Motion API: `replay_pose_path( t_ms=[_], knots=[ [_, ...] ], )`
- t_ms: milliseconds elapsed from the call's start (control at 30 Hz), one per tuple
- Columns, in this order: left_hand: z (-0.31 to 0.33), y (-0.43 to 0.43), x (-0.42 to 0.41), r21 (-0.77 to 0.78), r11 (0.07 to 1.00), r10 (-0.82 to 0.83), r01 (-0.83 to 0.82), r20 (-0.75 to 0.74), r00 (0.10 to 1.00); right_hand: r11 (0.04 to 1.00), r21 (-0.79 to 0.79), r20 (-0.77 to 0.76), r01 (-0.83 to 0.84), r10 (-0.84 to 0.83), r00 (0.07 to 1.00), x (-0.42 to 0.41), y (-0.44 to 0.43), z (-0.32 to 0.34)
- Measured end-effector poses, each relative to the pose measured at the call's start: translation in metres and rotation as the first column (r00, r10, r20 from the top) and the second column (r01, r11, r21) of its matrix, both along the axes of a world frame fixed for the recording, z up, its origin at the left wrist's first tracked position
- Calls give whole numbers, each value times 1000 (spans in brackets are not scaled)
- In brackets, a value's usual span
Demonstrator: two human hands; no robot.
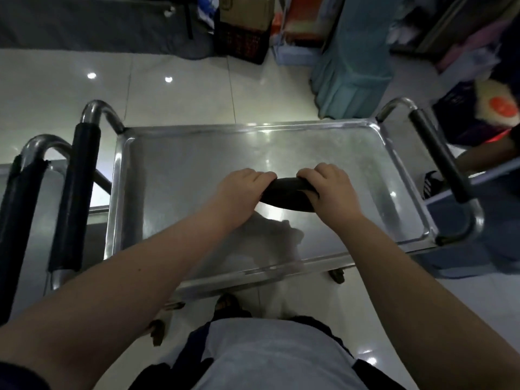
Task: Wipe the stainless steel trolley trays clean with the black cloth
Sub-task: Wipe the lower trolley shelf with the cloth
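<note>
Cloth (pixel 284 194) over tray (pixel 253 127); floor (pixel 180 91) seemingly tiled.

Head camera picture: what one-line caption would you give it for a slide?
A person's left hand and right hand grip a black cloth over the stainless steel trolley tray.

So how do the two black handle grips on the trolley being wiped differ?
The left grip looks thick and padded; the right grip looks slim and tight. Another trolley's handle stands right beside the left grip; none stands beside the right grip. Both are black sleeves on curved steel tubes, and neither is held: the left hand and right hand grip the black cloth.
</note>
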State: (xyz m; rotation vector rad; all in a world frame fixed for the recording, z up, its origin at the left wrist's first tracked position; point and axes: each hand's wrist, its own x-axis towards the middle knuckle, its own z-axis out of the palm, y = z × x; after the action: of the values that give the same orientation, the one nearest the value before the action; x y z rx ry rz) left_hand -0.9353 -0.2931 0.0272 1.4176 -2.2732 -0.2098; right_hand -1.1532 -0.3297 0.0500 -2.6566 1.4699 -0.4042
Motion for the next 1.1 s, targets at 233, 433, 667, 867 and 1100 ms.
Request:
replay_pose_path(
  t_ms=[233, 433, 667, 867, 1100],
  knots=[
    [36, -18, -78, -213, 977, 3, 10, 62, 998, 983, -155, 88, 96, -83, 993, -86, 1, 31],
    [37, 18, -165, -259, 963, 100, -74, 89, 991, 988, -143, 58, 58, -51, 997, -172, 22, 24],
    [-11, 100, -248, -285, 940, 252, -189, 206, 945, 994, -6, 113, -111, 111, 987, -252, 77, -11],
    [-20, 172, -286, -234, 927, 350, -291, 273, 896, 976, 18, 168, -217, 211, 963, -285, 129, -39],
    [-42, 241, -298, -19, 928, 356, -371, 327, 875, 965, 158, 197, -208, 176, 964, -289, 189, -84]
  ],
)
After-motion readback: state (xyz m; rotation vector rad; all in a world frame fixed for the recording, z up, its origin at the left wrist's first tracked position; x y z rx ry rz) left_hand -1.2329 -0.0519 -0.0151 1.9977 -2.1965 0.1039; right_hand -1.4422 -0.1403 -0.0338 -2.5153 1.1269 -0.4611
